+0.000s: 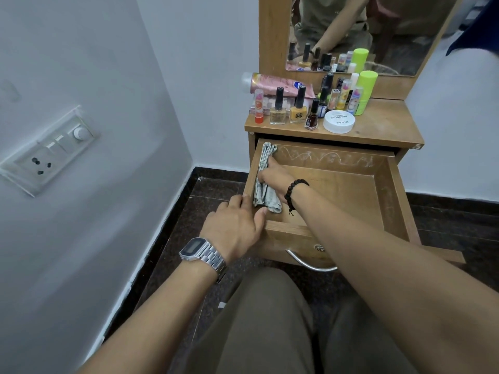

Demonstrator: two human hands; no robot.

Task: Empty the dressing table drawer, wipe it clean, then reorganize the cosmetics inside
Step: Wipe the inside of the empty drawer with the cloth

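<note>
The dressing table [378, 125] stands at twelve o'clock, its drawer [348, 190] pulled out and bare toward three o'clock. The left hand [237, 225] grips the drawer's near-left corner. The right hand [275, 182] presses a cloth [266, 197] against the left wall. The cosmetics [310, 103] stand on top.

White round tub [339, 122], front of bench at 12 o'clock: lid printed "NAIL POLISH", upside-down from this view; a brand word beneath, illegible. Tube, bottle and lipstick labels: too blurred to read.
</note>
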